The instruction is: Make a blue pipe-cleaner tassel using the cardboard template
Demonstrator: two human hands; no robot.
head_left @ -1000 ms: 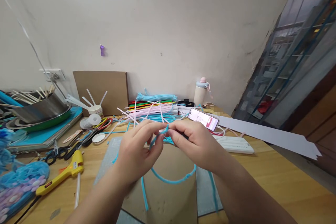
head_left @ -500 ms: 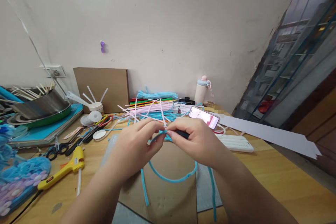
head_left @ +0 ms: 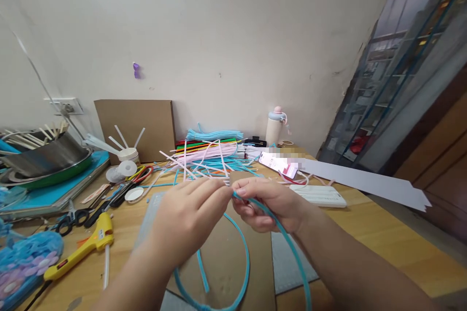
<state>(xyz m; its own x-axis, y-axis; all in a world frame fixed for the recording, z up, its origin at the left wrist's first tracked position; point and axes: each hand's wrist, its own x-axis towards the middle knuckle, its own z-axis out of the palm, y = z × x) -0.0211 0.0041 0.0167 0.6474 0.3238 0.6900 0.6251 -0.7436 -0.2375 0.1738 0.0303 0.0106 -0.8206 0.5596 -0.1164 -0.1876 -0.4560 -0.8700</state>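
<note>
My left hand (head_left: 193, 214) and my right hand (head_left: 268, 204) meet above a brown cardboard sheet (head_left: 259, 262). Both pinch a blue fuzzy stem (head_left: 297, 257), whose long end runs from my right fingers down past the right wrist. A loop of the blue stem (head_left: 248, 257) hangs below the hands. The fingertips of my left hand are partly hidden behind its back. A short blue piece (head_left: 203, 274) shows left of the loop.
Left are a yellow glue gun (head_left: 80, 250), scissors (head_left: 73, 218) and a metal bowl (head_left: 54, 155). Bundled stems (head_left: 215, 134), a phone (head_left: 279, 164) and a bottle (head_left: 274, 127) stand or lie behind. A white power strip (head_left: 317, 196) lies right.
The loop has swung lower and its shape has changed. My right hand has turned, with the stem now across its fingers; the dark object it held no longer shows. The view has shifted slightly.
</note>
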